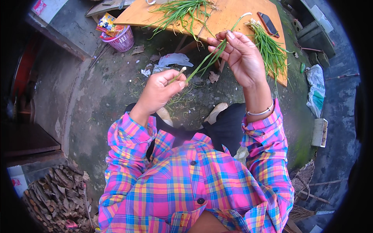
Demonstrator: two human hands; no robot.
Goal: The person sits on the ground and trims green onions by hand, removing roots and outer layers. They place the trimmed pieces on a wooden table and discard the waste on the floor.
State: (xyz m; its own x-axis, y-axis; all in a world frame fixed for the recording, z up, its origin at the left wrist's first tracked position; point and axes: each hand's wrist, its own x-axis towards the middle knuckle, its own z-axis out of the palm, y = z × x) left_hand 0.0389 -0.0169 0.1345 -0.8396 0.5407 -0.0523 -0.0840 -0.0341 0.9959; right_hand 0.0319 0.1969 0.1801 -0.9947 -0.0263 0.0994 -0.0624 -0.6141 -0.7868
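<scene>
Above the ground, short of the table edge, my left hand (163,89) pinches scallion leaves between thumb and fingers. A pale stem end (181,71) sticks up out of that fist. My right hand (243,56) grips the same scallion strand (205,64) higher up, its thumb against the fingertips. From there the stalk's white tip (247,14) points out over the wooden table (233,8). Just right of my right hand, a bunch of scallions (267,48) droops over the table edge. Another scallion pile (186,13) lies on the table's left part, leaves hanging down.
A phone (268,24) lies near the table's right edge. A purple plastic basket (121,40) holding wrappers stands left of the table. On the ground are a plastic bag (174,59), leaf scraps and my shoes (216,113). Stacked firewood (55,201) fills the lower left corner.
</scene>
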